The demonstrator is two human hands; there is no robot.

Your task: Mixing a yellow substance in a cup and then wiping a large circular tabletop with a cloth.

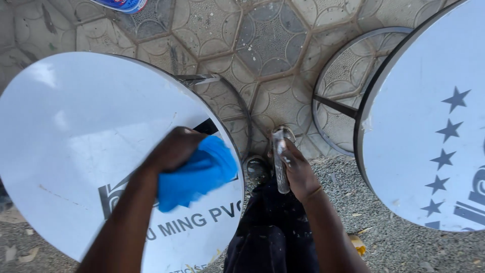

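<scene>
My left hand [172,149] presses a crumpled blue cloth [199,174] against the face of a large round white sign panel [76,141] with grey lettering, near its right edge. My right hand [298,172] hangs over my dark trousers [273,227] and is closed around a slim clear bottle or tube [279,162], which points up and away from me. My shoes [257,169] show between the two hands on the ground.
A second round white sign [424,126] with dark stars and a black rim stands at the right. Behind it leans a round metal ring frame [336,108]. The ground is patterned hexagonal paving, with gravel nearer me. A blue-and-white object [124,5] lies at the top edge.
</scene>
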